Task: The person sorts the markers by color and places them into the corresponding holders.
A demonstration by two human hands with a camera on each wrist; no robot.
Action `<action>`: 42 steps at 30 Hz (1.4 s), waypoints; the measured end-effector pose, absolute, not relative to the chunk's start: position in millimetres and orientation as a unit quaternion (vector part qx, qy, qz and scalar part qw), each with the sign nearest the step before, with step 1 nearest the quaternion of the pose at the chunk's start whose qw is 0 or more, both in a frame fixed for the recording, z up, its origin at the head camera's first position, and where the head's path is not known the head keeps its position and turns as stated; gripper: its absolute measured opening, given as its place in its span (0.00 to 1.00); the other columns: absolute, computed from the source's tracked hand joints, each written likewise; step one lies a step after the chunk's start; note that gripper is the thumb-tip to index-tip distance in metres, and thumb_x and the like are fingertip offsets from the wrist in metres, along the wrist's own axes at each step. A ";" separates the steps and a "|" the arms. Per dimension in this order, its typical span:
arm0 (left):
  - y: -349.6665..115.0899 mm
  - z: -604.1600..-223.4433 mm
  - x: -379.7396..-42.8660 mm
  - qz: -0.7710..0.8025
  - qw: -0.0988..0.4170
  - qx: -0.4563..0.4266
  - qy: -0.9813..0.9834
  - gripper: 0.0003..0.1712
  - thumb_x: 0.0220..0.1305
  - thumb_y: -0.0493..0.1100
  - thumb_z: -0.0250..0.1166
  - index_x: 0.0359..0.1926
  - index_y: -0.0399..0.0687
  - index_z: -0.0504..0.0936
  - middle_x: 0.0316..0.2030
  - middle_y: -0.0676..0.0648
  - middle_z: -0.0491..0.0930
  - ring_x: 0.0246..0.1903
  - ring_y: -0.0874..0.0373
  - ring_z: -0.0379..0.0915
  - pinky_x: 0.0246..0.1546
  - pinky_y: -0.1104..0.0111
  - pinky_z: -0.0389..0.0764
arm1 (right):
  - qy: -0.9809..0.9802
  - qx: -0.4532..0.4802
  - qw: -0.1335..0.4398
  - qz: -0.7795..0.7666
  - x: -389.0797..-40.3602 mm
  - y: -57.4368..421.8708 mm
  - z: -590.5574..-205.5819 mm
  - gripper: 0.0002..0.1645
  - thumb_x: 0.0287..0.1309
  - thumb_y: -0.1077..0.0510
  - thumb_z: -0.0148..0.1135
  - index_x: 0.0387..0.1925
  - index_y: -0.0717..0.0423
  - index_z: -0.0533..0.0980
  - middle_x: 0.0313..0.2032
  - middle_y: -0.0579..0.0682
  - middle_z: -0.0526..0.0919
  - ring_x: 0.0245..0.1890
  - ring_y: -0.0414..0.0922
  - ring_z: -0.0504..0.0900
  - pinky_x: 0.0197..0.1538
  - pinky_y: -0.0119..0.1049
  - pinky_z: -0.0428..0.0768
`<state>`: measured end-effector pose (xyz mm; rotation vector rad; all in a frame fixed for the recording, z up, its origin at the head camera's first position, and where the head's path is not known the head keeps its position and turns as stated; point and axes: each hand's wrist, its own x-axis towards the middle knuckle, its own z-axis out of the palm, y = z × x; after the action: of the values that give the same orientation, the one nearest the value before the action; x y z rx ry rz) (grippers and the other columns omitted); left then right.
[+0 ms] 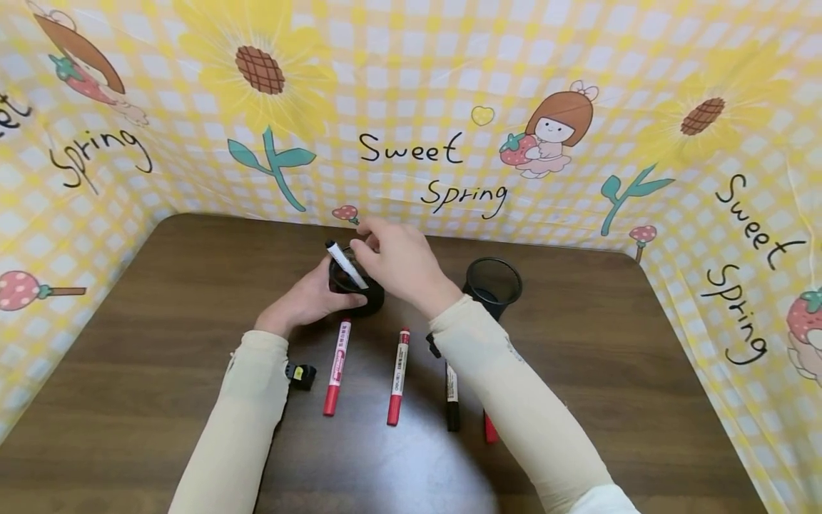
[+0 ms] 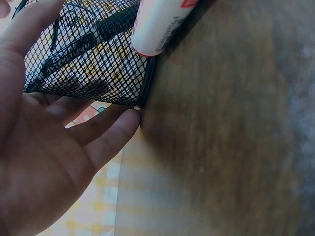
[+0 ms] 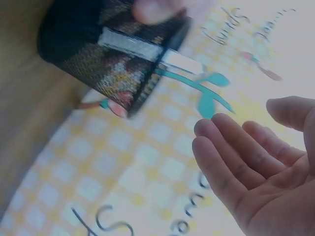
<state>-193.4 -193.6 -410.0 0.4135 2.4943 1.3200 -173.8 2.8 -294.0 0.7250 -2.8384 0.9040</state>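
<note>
My left hand (image 1: 310, 294) grips a black mesh pen cup (image 1: 371, 303) at the back of the table, thumb on the near side. A whiteboard marker (image 1: 347, 264) with a white barrel and dark end leans in that cup and sticks out over its rim. In the left wrist view the mesh wall (image 2: 98, 73) shows a dark marker shape inside. My right hand (image 1: 407, 264) hovers just right of the cup's mouth. Its fingers (image 3: 231, 157) are loosely bent in the right wrist view, with nothing between them.
A second black mesh cup (image 1: 497, 307) stands to the right, partly behind the right forearm. In front lie a pink-labelled red marker (image 1: 337, 368), a red-capped marker (image 1: 398, 377), a black one (image 1: 453, 400) and a mostly hidden red one (image 1: 491, 430). Patterned cloth (image 1: 411, 86) walls the table.
</note>
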 end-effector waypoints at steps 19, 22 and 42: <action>-189.5 -407.9 -192.3 0.446 0.140 0.134 0.874 0.51 0.45 0.66 0.72 0.61 0.47 0.58 0.49 0.42 0.72 0.51 0.49 0.67 0.53 0.55 0.65 | -0.932 0.205 0.046 0.296 -98.9 84.9 -317.5 0.06 0.60 0.52 0.61 0.36 0.48 0.81 0.28 0.36 0.79 0.28 0.33 0.75 0.35 0.31 0.74; -189.3 -408.0 -191.9 0.444 0.141 0.137 0.874 0.52 0.45 0.66 0.72 0.61 0.46 0.57 0.50 0.42 0.72 0.51 0.48 0.66 0.54 0.54 0.65 | -0.949 0.190 0.017 0.252 -90.6 90.9 -328.6 0.06 0.58 0.51 0.63 0.31 0.48 0.80 0.22 0.36 0.76 0.23 0.34 0.73 0.30 0.31 0.73; -192.4 -410.6 -192.7 0.441 0.142 0.128 0.877 0.56 0.44 0.68 0.71 0.64 0.44 0.55 0.55 0.40 0.69 0.54 0.46 0.63 0.56 0.50 0.62 | -0.984 0.157 -0.061 0.055 -69.8 93.4 -392.2 0.20 0.44 0.52 0.74 0.12 0.52 0.71 0.15 0.48 0.74 0.18 0.47 0.76 0.22 0.42 0.76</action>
<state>-192.7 -192.4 -410.6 0.3681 2.5308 1.2726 -69.8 93.4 -392.2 0.5137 -3.2170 0.1793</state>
